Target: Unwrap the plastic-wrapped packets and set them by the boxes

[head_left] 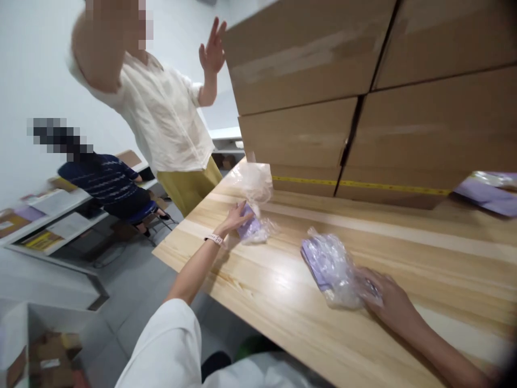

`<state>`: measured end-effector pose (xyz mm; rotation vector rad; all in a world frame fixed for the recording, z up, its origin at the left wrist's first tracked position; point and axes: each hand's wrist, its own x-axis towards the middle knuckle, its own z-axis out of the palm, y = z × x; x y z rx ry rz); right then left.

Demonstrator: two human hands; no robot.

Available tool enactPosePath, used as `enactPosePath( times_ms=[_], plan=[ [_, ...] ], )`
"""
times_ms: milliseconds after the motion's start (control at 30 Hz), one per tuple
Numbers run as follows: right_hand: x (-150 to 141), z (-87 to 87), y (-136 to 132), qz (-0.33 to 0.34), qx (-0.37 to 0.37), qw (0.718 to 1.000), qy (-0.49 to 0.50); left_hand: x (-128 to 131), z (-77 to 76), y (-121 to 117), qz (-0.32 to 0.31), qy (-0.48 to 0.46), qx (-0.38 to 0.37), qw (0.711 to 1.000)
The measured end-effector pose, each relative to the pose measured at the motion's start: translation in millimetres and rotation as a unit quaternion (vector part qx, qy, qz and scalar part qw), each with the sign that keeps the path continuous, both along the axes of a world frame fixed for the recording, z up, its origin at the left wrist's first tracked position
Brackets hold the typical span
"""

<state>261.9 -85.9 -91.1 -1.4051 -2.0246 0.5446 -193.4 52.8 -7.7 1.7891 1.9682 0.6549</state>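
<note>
My left hand reaches across the wooden table, its fingers stretched out on a small purple packet with clear plastic around its lower edge. Closer to me, a crinkled clear plastic bag holds flat purple pieces, which show at its left side. At the bag's right end, my right hand has its fingers closed on the loose plastic. Those fingertips are partly hidden and slightly blurred.
Large stacked cardboard boxes line the table's back, with a yellow measuring tape along their base. More clear bags lie beyond my left hand; another purple packet is far right. One person stands opposite; another sits behind.
</note>
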Motion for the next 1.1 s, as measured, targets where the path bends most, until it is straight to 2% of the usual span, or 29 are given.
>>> enactPosePath(
  times_ms=[67, 167, 267, 333, 400, 467, 500, 567, 667, 733, 800, 867, 933, 967, 1033, 1100],
  plan=[
    [3, 7.7, -14, 0.004, 0.002, 1.0, -0.022, 11, -12.5, -20, -0.028, 0.018, -0.023, 0.999],
    [11, 12.2, -35, -0.019, 0.013, 0.998, -0.053, 33, -21.6, -33, -0.075, 0.036, -0.049, 0.995],
    [20, 11.9, -53, -0.062, 0.014, 0.995, -0.072, 68, -21.1, -35, -0.14, 0.068, -0.07, 0.985],
    [23, 15.0, -66, -0.088, 0.022, 0.994, -0.054, 100, -15.7, -41, -0.167, 0.122, -0.069, 0.976],
    [22, 23.5, -80, -0.111, 0.074, 0.991, -0.001, 134, -7.2, -55, -0.171, 0.179, -0.01, 0.969],
    [18, 36.3, -94, -0.132, 0.151, 0.977, 0.076, 164, 0.9, -78, -0.187, 0.184, 0.09, 0.961],
    [16, 43.5, -100, -0.138, 0.181, 0.967, 0.115, 176, 3.4, -91, -0.216, 0.161, 0.127, 0.955],
    [11, 56.9, -107, -0.137, 0.197, 0.954, 0.179, 196, 3.6, -117, -0.308, 0.091, 0.136, 0.937],
    [5, 70.3, -100, -0.123, 0.123, 0.967, 0.185, 218, -5.3, -143, -0.429, 0.027, 0.106, 0.897],
    [1, 72.6, -87, -0.109, 0.037, 0.986, 0.123, 228, -12.4, -148, -0.453, 0.02, 0.113, 0.884],
    [-2, 71.0, -74, -0.085, -0.026, 0.994, 0.071, 233, -17.1, -146, -0.453, 0.011, 0.107, 0.885],
    [-3, 68.2, -66, -0.06, -0.055, 0.992, 0.097, 234, -18.8, -141, -0.465, -0.003, 0.081, 0.882],
    [-1, 66.6, -63, -0.059, -0.104, 0.968, 0.219, 233, -18.7, -136, -0.484, -0.021, 0.055, 0.873],
    [1, 66.8, -64, -0.071, -0.141, 0.943, 0.294, 232, -18.5, -135, -0.495, -0.03, 0.046, 0.867],
    [9, 69.6, -65, -0.111, -0.207, 0.874, 0.426, 230, -18.7, -135, -0.512, -0.052, 0.037, 0.857],
    [20, 75.3, -65, -0.136, -0.234, 0.822, 0.501, 229, -19.5, -137, -0.512, -0.069, 0.034, 0.855]
  ],
)
